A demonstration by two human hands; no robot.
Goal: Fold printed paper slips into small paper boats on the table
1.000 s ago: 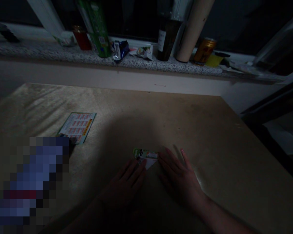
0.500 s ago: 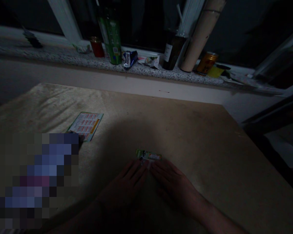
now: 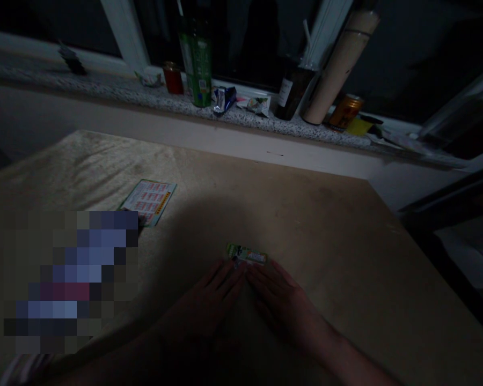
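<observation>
We have a small green paper lying on the table. Our left hand touches the left half of the paper's near edge with its fingertips. Our right hand touches the right half of that edge, and the two hands almost meet there. The fingers of both hands are straight and laid down flat, not curled around the paper. Farther off, to the left of the paper, we see a card with red print. Beyond the paper, a sill holds a jar, a can and more.
</observation>
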